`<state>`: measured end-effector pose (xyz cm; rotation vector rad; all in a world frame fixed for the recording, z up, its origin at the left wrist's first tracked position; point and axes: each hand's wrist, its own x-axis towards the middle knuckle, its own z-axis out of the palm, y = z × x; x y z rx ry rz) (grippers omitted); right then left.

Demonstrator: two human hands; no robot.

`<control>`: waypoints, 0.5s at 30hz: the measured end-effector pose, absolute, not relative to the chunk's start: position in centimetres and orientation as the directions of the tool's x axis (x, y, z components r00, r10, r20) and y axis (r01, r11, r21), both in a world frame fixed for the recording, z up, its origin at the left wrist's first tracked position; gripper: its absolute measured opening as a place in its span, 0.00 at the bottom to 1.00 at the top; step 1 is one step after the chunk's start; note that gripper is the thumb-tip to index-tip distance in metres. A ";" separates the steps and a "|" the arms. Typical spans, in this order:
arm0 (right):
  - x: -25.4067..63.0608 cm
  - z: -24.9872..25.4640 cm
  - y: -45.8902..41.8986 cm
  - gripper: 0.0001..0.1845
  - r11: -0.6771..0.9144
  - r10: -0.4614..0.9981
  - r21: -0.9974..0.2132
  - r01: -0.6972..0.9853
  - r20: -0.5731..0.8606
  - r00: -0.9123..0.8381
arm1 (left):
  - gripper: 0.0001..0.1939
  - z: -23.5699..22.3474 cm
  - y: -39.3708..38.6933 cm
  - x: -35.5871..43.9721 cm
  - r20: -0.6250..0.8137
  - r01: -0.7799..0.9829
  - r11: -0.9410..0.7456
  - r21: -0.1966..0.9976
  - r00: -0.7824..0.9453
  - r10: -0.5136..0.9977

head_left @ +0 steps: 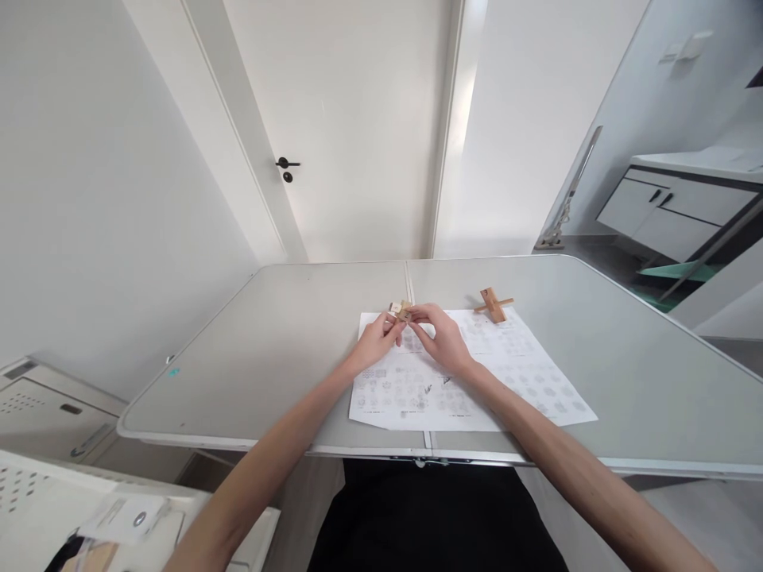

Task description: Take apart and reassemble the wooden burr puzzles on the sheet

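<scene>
Both hands meet above the far left part of a printed paper sheet point(441, 397). My left hand point(377, 340) is closed round small light wooden puzzle pieces point(400, 310) from the left. From the right, my right hand point(439, 334) pinches the same pieces with thumb and fingertips. The fingers cover part of the wood, so how the pieces fit together cannot be made out. A brown wooden cross-shaped piece point(493, 305) lies at the sheet's far right edge, apart from both hands. Rows of small printed figures cover the sheet.
The grey folding table point(286, 342) has a seam down its middle and a pale metal rim. A white door point(351, 119) stands behind it. White cabinets point(65, 421) are at the lower left. A sink cabinet point(679, 206) and a mop point(572, 191) are at the right.
</scene>
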<state>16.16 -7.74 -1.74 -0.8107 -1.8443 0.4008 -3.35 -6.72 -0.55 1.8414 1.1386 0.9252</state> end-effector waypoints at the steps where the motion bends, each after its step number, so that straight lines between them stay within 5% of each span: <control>1: 16.1 -1.6 -7.8 0.15 0.709 0.697 -0.612 0.349 0.682 -0.220 | 0.21 -0.5 -6.6 -3.3 0.176 0.311 -0.285 0.906 0.335 0.926; 7: 15.9 -1.8 -7.7 0.18 0.642 0.719 -0.590 0.489 0.685 -0.116 | 0.25 -0.5 -6.0 -3.5 0.117 0.063 -0.145 0.987 0.320 0.940; 15: 16.3 -2.8 -6.7 0.19 0.519 0.846 -0.707 0.480 0.505 -0.172 | 0.24 -0.3 -6.2 -3.6 0.074 -0.020 -0.072 0.997 0.423 0.903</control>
